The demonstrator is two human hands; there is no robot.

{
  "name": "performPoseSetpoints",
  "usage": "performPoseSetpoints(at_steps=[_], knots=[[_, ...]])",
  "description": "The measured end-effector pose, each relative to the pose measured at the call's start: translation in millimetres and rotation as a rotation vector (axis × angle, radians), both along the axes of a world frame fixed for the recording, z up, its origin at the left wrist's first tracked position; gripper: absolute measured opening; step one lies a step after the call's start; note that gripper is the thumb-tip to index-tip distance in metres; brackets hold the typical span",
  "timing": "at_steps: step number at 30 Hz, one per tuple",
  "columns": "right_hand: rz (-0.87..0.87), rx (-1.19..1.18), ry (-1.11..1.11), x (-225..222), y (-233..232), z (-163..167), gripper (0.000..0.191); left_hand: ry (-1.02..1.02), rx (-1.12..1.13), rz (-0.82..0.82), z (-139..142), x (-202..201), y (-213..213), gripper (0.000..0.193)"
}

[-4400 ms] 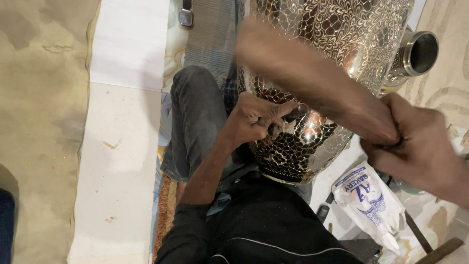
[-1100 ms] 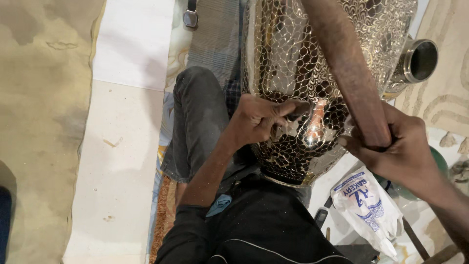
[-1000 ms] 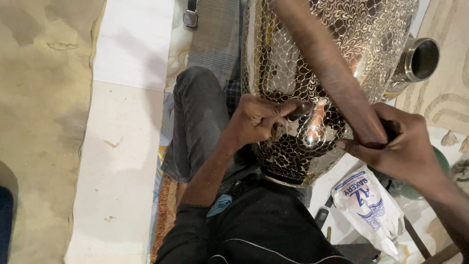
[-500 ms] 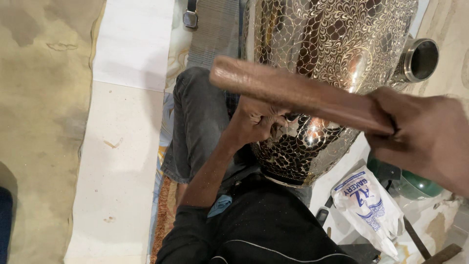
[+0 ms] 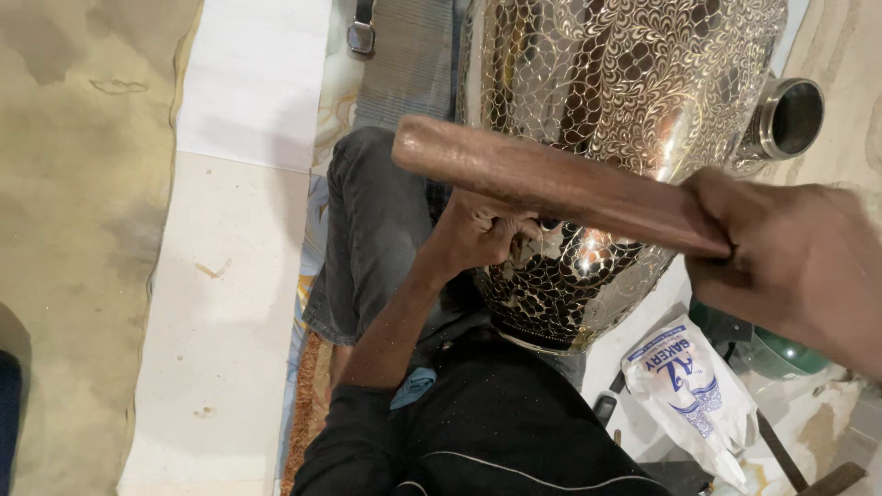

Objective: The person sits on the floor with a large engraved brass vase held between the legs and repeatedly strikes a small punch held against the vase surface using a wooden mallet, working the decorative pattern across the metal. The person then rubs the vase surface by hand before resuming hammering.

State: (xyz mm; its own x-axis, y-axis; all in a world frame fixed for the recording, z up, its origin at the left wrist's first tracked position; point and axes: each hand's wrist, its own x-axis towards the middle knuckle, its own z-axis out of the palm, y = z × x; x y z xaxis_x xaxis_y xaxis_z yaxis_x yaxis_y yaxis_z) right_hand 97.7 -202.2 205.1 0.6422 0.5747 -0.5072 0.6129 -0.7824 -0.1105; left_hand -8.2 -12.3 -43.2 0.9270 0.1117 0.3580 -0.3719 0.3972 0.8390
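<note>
Brass engraved vase (image 5: 606, 110), right hand (image 5: 799, 262) gripping wooden stick (image 5: 551, 184)

The right hand (image 5: 795, 262), at the right of the frame, grips a wooden mallet (image 5: 551, 184) that lies across the centre. Below it the left hand (image 5: 478, 234) presses a small tool against the engraved brass vase (image 5: 625, 83). A white plastic bag (image 5: 689, 386) lies at lower right.
</note>
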Motion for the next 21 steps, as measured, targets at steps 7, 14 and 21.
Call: performPoseSetpoints(at_steps=[7,14,21], knots=[[0.033,0.033,-0.060,2.2,-14.8,-10.8,0.027,-0.004,0.106,0.031,0.6,3.2,-2.7,0.029],[-0.031,0.063,0.035,1.8,-8.3,-6.1,0.036,-0.204,0.070,0.149,4.1,3.0,-0.1,0.036],[-0.045,0.170,-0.007,-8.9,6.6,-1.5,0.020,-0.060,0.043,-0.005,-12.9,4.3,-5.5,0.035]])
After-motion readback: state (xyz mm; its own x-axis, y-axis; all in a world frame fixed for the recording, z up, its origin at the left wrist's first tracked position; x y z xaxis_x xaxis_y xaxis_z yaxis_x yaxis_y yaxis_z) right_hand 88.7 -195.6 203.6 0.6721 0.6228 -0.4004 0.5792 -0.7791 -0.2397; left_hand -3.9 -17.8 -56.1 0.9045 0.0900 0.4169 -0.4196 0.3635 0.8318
